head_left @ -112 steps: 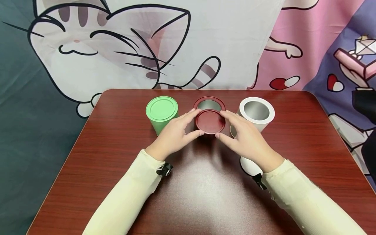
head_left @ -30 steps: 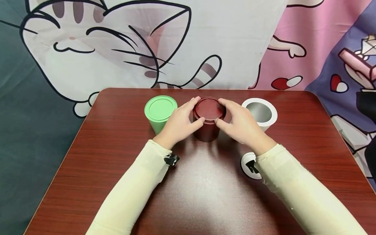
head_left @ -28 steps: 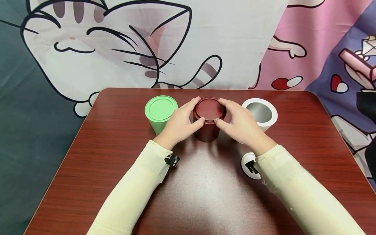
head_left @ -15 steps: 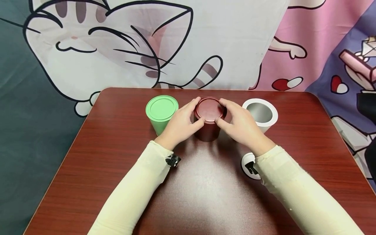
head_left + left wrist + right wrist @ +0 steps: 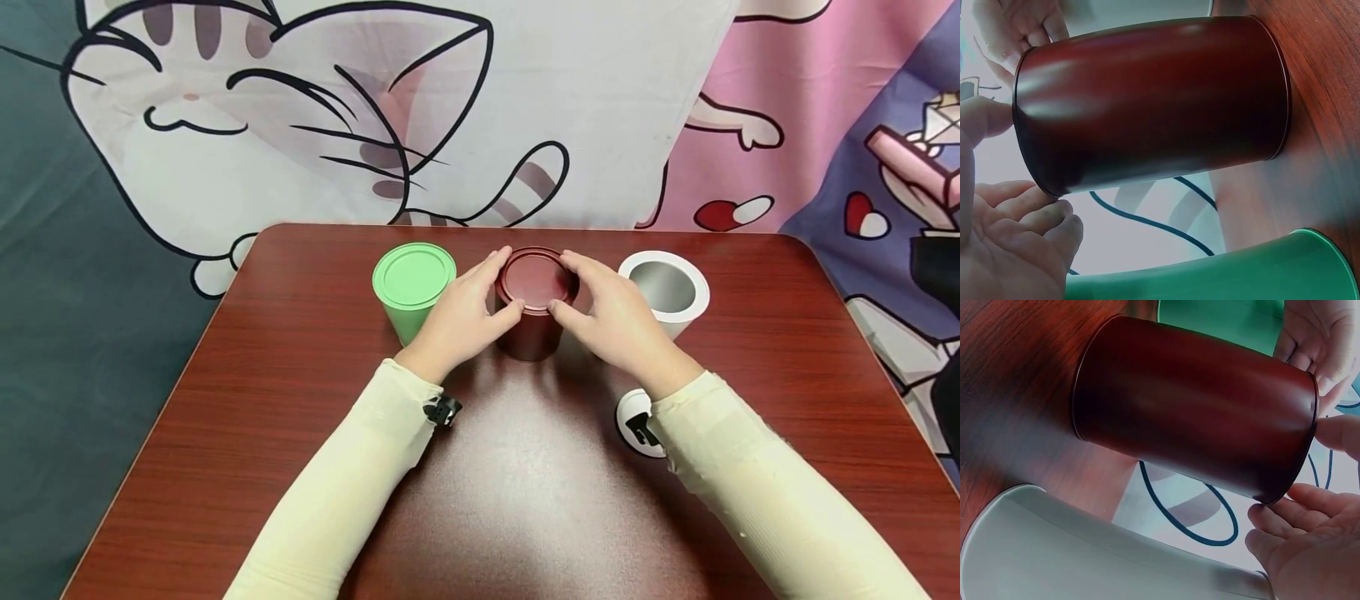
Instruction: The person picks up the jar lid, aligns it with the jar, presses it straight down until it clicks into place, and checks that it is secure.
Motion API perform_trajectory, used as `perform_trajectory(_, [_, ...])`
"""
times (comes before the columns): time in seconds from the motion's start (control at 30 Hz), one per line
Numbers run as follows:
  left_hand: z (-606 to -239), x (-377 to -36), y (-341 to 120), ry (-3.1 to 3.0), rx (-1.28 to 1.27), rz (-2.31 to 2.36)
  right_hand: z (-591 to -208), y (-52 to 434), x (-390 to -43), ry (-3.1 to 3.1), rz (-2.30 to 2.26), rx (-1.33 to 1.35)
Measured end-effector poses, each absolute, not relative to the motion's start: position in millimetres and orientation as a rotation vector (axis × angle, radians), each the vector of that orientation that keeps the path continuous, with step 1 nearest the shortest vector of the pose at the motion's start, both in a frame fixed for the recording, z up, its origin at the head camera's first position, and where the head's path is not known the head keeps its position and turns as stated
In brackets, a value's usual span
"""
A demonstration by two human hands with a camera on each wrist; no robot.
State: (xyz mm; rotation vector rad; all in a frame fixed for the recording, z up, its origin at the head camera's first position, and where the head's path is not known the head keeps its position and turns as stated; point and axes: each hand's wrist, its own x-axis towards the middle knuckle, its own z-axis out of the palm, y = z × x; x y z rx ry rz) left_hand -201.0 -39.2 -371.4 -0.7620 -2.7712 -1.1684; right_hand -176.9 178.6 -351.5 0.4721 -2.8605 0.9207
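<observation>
Head view shows three tins in a row across the far half of the bench; the dark red tin stands upright in the middle with its dark red lid seated on top; both hands are set against that lid from opposite sides; the left hand comes in from the left with its thumb at the near rim and its fingers curled round the far rim, and the right hand mirrors it from the right, so the two hands are clamped on the lid and apart from each other across it; to the left, just beside the left hand, stands the green tin with its lid on; to the right, just beyond the right hand, stands the white tin, open, its silvery inside showing; the white lid lies flat on the bench nearer the person, partly under the right forearm; both arms wear pale cream sleeves; left wrist view has the red tin's wall close up with fingertips at its top edge and the green tin just beside it; right wrist view shows the same tin from the other side, fingertips at the rim, the white tin near; a cartoon cat cloth hangs behind.
</observation>
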Motion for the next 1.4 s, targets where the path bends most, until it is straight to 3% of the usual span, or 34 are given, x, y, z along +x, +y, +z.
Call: perform_trajectory(1.4, [-377.3,-187.9,-34.7,-2.641,-0.744,-1.030,-359.2,173.0,-167.9,-2.733,0.908,0.452])
